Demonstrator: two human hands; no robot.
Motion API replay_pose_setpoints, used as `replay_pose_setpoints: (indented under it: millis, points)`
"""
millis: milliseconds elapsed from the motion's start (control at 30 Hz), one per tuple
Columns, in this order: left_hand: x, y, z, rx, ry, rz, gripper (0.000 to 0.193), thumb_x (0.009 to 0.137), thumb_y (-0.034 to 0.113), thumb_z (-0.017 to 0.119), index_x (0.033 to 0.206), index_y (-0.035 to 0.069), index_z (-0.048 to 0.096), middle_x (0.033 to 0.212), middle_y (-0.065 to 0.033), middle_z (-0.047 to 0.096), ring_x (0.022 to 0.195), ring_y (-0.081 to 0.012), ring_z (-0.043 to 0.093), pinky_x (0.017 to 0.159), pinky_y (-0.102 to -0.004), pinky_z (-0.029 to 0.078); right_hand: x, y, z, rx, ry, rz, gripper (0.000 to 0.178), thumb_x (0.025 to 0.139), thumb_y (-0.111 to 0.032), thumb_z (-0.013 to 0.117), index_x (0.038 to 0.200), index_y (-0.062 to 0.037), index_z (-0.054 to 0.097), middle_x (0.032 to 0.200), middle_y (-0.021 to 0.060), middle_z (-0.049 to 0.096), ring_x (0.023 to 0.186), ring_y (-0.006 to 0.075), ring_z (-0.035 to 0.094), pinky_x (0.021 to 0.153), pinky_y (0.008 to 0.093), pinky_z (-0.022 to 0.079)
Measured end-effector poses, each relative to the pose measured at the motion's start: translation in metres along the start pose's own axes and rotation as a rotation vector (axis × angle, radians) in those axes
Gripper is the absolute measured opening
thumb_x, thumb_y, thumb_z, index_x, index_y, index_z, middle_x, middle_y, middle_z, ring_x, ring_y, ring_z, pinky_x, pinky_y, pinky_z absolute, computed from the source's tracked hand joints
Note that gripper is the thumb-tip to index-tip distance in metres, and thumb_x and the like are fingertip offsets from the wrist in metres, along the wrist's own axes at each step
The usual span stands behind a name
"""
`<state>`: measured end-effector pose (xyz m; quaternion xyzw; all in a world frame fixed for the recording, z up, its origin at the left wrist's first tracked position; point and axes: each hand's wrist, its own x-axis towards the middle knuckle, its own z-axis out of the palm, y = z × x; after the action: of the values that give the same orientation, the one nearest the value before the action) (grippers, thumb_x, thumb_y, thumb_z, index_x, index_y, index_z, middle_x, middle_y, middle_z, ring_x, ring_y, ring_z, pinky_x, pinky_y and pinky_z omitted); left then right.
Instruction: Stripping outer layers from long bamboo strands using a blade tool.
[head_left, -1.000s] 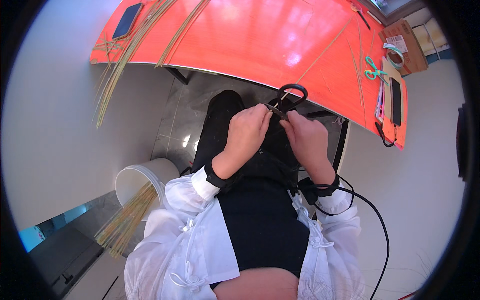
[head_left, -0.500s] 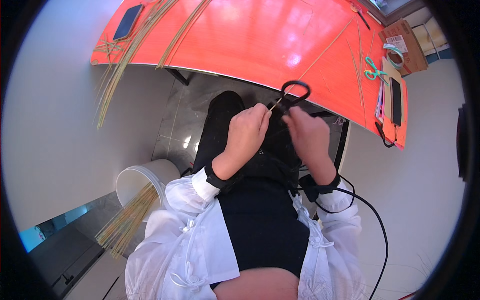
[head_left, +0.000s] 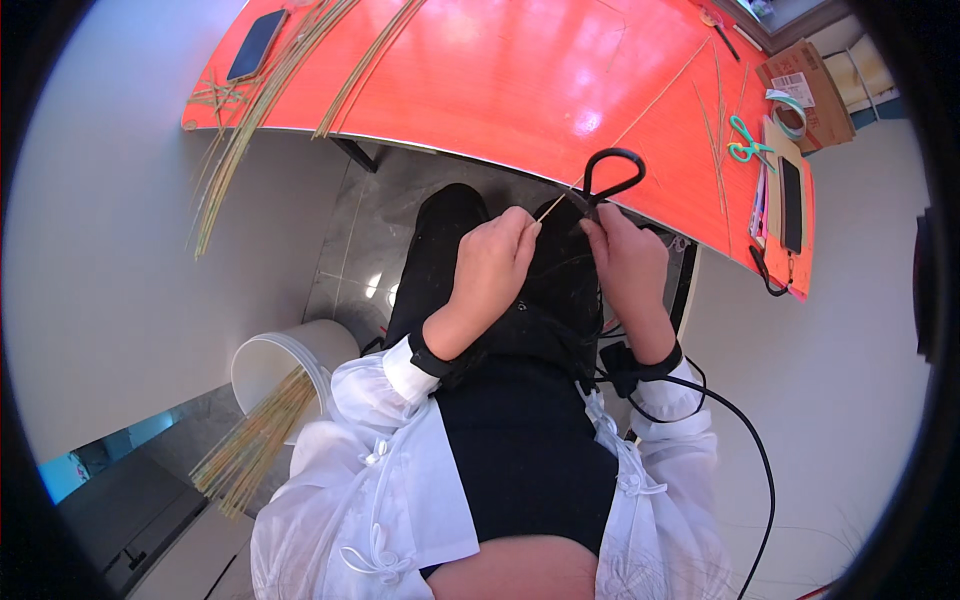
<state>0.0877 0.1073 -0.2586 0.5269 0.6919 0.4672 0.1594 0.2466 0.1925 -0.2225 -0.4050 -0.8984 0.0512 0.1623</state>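
Above my lap, my left hand [head_left: 497, 250] is closed, pinching a thin straw-coloured stalk [head_left: 551, 208] between thumb and fingers. The stalk runs up and to the right over the edge of the red table. Just to the right, my right hand [head_left: 630, 255] grips a pair of black-handled scissors [head_left: 588, 178], one looped handle standing up above the fingers. Their blades lie close to the stalk between my two hands; whether they touch it I cannot tell. My fingers partly cover the scissors.
Long stalks [head_left: 262, 95] hang over the left edge of the red table [head_left: 480, 90], near a phone [head_left: 257, 45]. Green scissors [head_left: 745, 142], tape [head_left: 790, 115] and another phone [head_left: 792, 205] lie at right. A white bucket [head_left: 325, 350] holds more stalks. A black cable [head_left: 745, 420] trails from my right wrist.
My right hand has shifted slightly right, and the scissors have turned so their handle loop leans further right. My left hand stays almost still with the stalk.
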Motion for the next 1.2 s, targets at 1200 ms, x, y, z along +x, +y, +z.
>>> replay_pose_setpoints:
  millis: [1200]
  points:
    - [0.002, -0.002, -0.003, -0.038, -0.013, -0.056, 0.015, 0.093, 0.014, 0.064, 0.085, 0.001, 0.060, 0.071, -0.0171, 0.060, 0.064, -0.0347, 0.061, 0.057, -0.0404, 0.046, -0.003, -0.008, 0.002, 0.029, -0.022, -0.076, 0.021, 0.090, -0.028, 0.067, 0.089, -0.0108, 0.055, 0.068, 0.0094, 0.059, 0.063, 0.0335, 0.061, 0.057, 0.0430, 0.045]
